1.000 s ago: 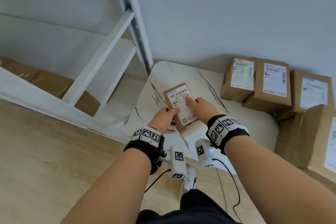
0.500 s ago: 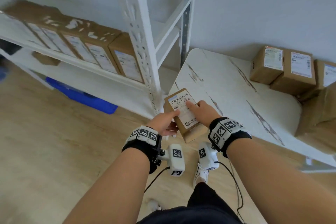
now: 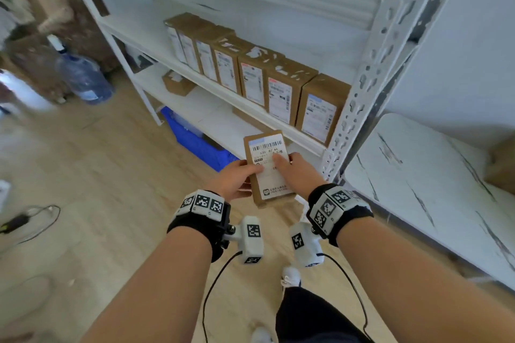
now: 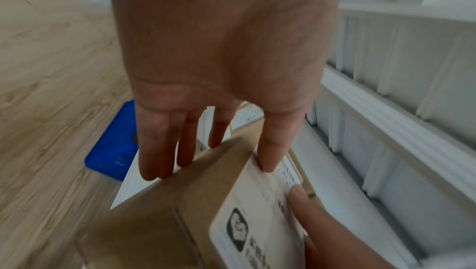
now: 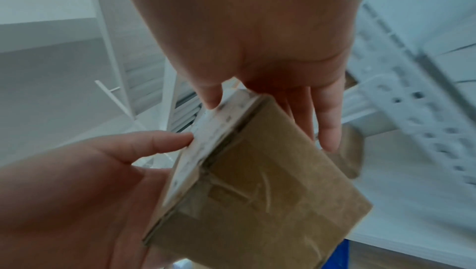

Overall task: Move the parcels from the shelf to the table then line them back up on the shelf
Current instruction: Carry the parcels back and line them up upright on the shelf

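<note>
Fingers (image 3: 278,160) on parcel (image 3: 267,167), white shelf (image 3: 223,92), wood floor (image 3: 97,175)

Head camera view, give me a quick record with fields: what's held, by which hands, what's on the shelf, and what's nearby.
held: parcel, label facing up
left hand: grips its left edge
right hand: grips its right side, thumb on label
shelf: seven parcels upright in a row
row's left: free space
table: right of shelf
floor: blue bin, water jug

I stand in a parcel storeroom: white slotted-steel shelving (image 3: 370,69) carrying a row of labelled cardboard parcels (image 3: 250,75), a blue plastic crate (image 3: 195,139) beneath, a water jug (image 3: 83,78) on the wood-look floor (image 3: 97,175).
</note>
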A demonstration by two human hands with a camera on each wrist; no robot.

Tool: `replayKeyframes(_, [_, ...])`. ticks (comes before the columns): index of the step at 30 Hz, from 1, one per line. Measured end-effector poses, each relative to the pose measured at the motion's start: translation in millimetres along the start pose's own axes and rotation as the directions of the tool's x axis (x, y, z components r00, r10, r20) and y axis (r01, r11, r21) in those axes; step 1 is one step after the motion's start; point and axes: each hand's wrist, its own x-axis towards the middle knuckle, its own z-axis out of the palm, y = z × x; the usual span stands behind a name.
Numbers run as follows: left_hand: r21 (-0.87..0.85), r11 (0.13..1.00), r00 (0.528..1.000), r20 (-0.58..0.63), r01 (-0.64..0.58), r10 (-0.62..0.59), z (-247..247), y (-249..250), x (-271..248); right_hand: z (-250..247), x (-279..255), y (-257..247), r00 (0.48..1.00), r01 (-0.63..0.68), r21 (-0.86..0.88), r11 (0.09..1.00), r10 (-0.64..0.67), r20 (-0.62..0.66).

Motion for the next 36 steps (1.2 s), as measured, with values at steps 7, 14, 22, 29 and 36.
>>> replayKeyframes(7, [-0.18,0.973,0.96,-0.264,-0.145,0.094,-87.6,32.7,54.5,40.7,85.1,-94.0,0.988,0.149,0.032,0.988,-0.15,0.036])
replayKeyframes(14, [-0.262,0.94,0.893,-0.441,-0.22,0.086,-184.4,74.2,98.1,83.1,162.6,-194.6,0.954,0.268,0.037,0.963,-0.27,0.129])
replayKeyframes(22, [-0.291,0.921,0.865,-0.495,-0.258,0.086,-286.2,95.2,135.3,146.3,223.5,-279.7,0.918,0.37,-0.062,0.927,-0.354,0.181])
replayKeyframes(29, [-0.228,0.931,0.888,-0.428,-0.285,0.167,-399.3,133.6,201.9,201.7,290.4,-359.7,0.931,0.359,-0.027,0.933,-0.356,0.075])
replayKeyframes(36, [-0.121,0.963,0.938,-0.282,-0.243,0.201,-487.5,173.8,260.8,240.0,336.6,-420.9,0.971,0.235,0.053,0.97,-0.232,-0.065])
